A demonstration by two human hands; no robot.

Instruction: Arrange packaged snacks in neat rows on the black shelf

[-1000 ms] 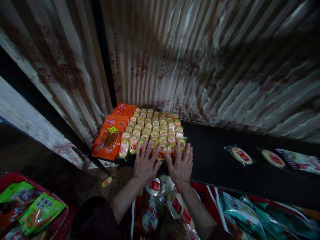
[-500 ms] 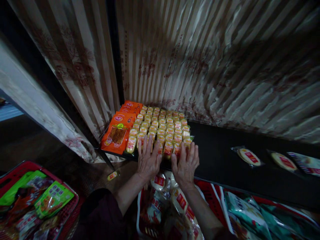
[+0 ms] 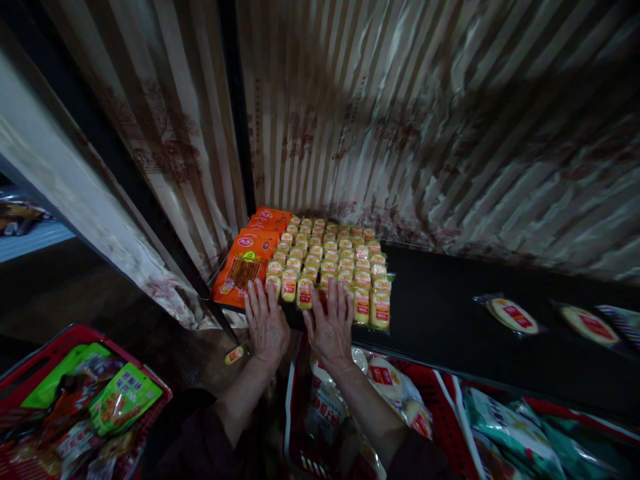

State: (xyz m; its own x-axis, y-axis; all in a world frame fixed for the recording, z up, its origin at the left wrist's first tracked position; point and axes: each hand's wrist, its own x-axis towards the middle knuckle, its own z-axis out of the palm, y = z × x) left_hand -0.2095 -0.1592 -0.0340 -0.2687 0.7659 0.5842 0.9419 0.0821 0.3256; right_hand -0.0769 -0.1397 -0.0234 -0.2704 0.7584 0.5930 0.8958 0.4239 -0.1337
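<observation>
Rows of small wrapped yellow cakes (image 3: 330, 257) with red-and-white labels cover the left end of a black shelf (image 3: 430, 287). Against their left side lie overlapping orange snack packets (image 3: 245, 267). My left hand (image 3: 267, 327) is spread flat at the front edge, its fingertips at the front-left cakes beside the orange packet. Further right, my right hand (image 3: 330, 327) rests its outstretched fingers on the front row, hiding some cakes. Neither hand grips anything.
Below the shelf stand red baskets of packaged food, one (image 3: 287, 413) under my right arm and another (image 3: 165, 390) at left. Wrapped round cakes (image 3: 513, 315) lie further right on the shelf. One small wrapped cake (image 3: 234, 355) is on the floor. A striped curtain (image 3: 320, 120) hangs behind.
Both hands have slid left along the front row, uncovering the cakes at its right end. The view has shifted slightly.
</observation>
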